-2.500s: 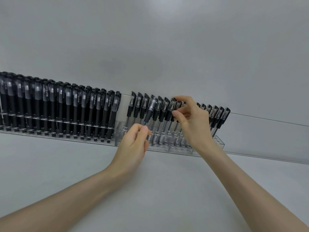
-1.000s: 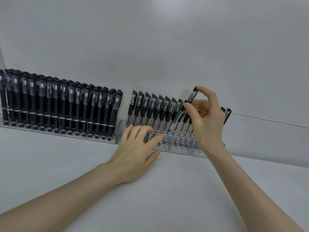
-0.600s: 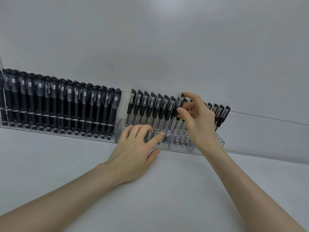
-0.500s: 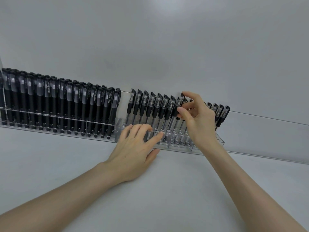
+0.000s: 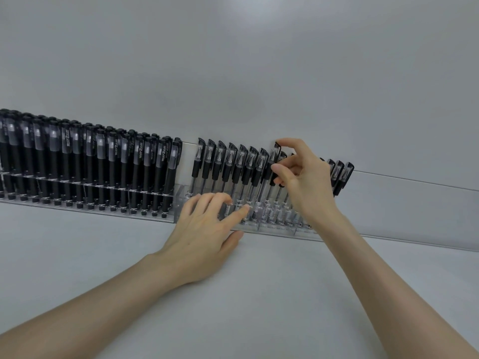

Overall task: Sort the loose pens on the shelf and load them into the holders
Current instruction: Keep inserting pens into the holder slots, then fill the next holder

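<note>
One pen (image 5: 272, 158) pinched in the right grip (image 5: 303, 180) may miss the holder (image 5: 277, 230) beneath, toppling neighbouring pens (image 5: 239, 164); left grip (image 5: 204, 229) lies spread.

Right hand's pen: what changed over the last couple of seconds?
The right hand raised the pen above the row, then lowered it back into the clear holder, and still pinches its cap. The left hand let go of a pen and spread flat on the holder's front. The full left rack stayed put.

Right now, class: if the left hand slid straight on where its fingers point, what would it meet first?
Probably the pens in the clear holder; the left hand looks almost against them, though depth is unclear.
</note>
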A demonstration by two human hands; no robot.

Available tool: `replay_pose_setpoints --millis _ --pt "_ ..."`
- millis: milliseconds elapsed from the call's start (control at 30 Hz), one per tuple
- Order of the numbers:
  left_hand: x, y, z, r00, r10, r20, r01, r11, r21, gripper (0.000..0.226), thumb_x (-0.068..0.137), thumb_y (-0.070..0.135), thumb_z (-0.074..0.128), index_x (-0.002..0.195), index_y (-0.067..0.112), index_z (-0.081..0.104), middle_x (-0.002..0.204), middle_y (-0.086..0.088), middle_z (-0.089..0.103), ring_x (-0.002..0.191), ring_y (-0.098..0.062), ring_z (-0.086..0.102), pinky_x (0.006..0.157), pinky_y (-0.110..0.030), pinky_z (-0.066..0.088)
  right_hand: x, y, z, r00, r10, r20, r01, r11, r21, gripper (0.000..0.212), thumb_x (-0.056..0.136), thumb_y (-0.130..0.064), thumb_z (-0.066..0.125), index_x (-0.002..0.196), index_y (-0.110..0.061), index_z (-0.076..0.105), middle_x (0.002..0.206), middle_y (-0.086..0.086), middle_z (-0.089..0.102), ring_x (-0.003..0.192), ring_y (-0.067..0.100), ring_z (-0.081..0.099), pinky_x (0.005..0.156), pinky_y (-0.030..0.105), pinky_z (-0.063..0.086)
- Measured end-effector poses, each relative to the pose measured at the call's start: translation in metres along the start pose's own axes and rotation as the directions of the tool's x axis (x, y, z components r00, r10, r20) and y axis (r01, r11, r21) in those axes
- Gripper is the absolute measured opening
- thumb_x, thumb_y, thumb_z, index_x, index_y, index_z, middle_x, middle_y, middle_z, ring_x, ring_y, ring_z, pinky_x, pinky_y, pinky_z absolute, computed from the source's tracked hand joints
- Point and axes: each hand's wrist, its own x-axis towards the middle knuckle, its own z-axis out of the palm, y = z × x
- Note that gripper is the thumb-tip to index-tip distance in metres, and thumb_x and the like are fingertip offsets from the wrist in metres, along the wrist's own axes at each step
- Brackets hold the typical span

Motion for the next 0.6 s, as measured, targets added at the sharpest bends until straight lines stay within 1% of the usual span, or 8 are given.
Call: replay_pose_setpoints --millis 100,167,233,367,500,600 --pt "0.000 0.001 0.000 1.000 -0.007 -0.009 0.007 1.000 -0.001 0.046 0.089 0.042 0.036 0.125 0.025 0.060 0.113 -0.006 0.056 0.106 -0.023 0.044 0.093 -0.045 0.042 -0.003 0.001 0.004 0.999 -0.008 0.045 0.011 0.996 -0.084 0.037 0.090 -0.007 0.062 0.123 -0.022 0.056 0.079 0.001 0.066 0.069 0.013 0.065 0.075 0.029 0.055" --pt "0.000 0.000 0.001 1.000 -0.005 -0.012 0.005 1.000 -0.003 0.046 0.089 0.042 0.036 0.125 0.025 0.059 0.113 -0.006 0.056 0.107 -0.023 0.044 0.094 -0.044 0.041 -0.004 0.003 0.006 1.000 -0.018 0.020 0.020 0.994 -0.104 0.037 0.090 -0.008 0.063 0.124 -0.022 0.057 0.081 0.001 0.067 0.072 0.016 0.066 0.078 0.036 0.055" --pt "0.000 -0.001 0.001 1.000 -0.004 -0.012 0.004 1.000 -0.005 0.046 0.089 0.042 0.035 0.125 0.026 0.059 0.114 -0.006 0.056 0.107 -0.023 0.044 0.094 -0.042 0.039 -0.005 0.004 0.007 1.000 -0.025 0.004 0.025 0.995 -0.093 0.037 0.089 -0.008 0.063 0.123 -0.022 0.058 0.081 0.001 0.067 0.071 0.018 0.067 0.078 0.040 0.054" --pt "0.001 -0.001 0.001 1.000 0.003 -0.020 -0.003 1.000 -0.003 0.045 0.089 0.042 0.036 0.124 0.026 0.059 0.112 -0.005 0.055 0.104 -0.024 0.046 0.092 -0.039 0.033 -0.011 0.007 0.007 0.998 -0.066 -0.009 0.064 0.993 -0.096 0.036 0.090 -0.008 0.063 0.123 -0.020 0.058 0.078 0.001 0.067 0.069 0.017 0.067 0.076 0.038 0.054" --pt "0.002 -0.001 -0.001 0.999 -0.020 -0.050 0.017 0.998 -0.066 0.040 0.088 0.038 0.038 0.120 0.029 0.060 0.108 0.000 0.056 0.096 -0.022 0.050 0.085 -0.040 0.041 -0.013 0.012 0.009 0.995 -0.093 -0.046 0.088 0.991 -0.103 0.037 0.089 -0.008 0.063 0.124 -0.018 0.058 0.078 0.001 0.066 0.069 0.017 0.065 0.074 0.039 0.055" --pt "0.003 -0.001 -0.001 0.997 -0.023 -0.076 0.018 0.997 -0.070 0.039 0.087 0.037 0.039 0.116 0.027 0.062 0.106 0.001 0.057 0.092 -0.018 0.047 0.085 -0.038 0.040 -0.015 0.014 0.010 0.992 -0.113 -0.050 0.106 0.987 -0.120 0.041 0.089 -0.008 0.063 0.128 -0.019 0.057 0.079 -0.002 0.064 0.069 0.019 0.064 0.074 0.042 0.055"
